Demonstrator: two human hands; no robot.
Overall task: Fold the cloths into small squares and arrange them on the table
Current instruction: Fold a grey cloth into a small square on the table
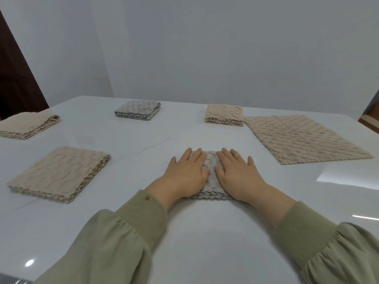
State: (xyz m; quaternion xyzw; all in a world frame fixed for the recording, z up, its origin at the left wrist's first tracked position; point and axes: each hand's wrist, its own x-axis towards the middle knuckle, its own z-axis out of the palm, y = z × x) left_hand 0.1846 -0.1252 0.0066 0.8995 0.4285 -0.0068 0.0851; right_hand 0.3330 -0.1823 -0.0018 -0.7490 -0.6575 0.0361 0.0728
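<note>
Across glossy white table (127,140), grey wall (205,48) behind, left hand (184,175) and right hand (239,175), fingers straight, pressing grey cloth (211,181)

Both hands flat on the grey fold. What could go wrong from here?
1. The grey cloth is thick and layered; it may spring open once the left hand and right hand lift.
2. The unfolded beige cloth has a corner that seems to touch the folded beige square; dragging it could shift that square.
</note>
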